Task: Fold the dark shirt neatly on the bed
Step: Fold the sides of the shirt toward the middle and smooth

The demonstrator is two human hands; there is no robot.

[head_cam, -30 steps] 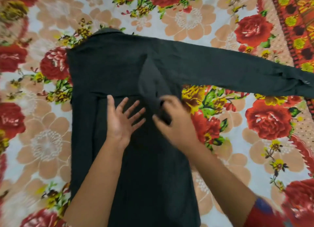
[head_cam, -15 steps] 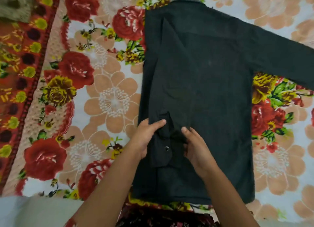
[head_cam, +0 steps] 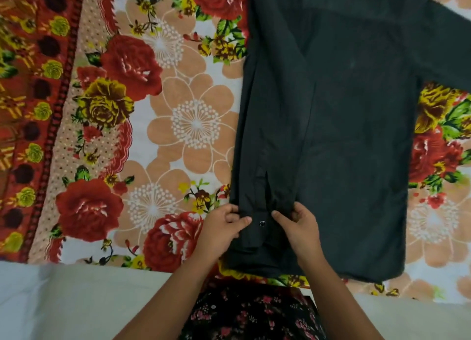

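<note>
The dark shirt (head_cam: 351,115) lies back-up on the flowered bedsheet (head_cam: 188,125). Its left sleeve is folded down along the left side of the body, and the buttoned cuff (head_cam: 260,227) sits near the hem. My left hand (head_cam: 221,227) pinches the cuff's left edge. My right hand (head_cam: 300,222) grips the cuff's right edge. The other sleeve (head_cam: 443,39) stretches off to the upper right, partly out of view.
The near edge of the bed (head_cam: 76,283) runs across the bottom, pale below the sheet. A red patterned border (head_cam: 28,110) lies along the left. My floral clothing (head_cam: 249,314) shows at the bottom centre.
The view has shifted left and closer. The left side of the shirt and its sleeve were folded inward, and both hands moved down to the cuff, now holding its two edges.
</note>
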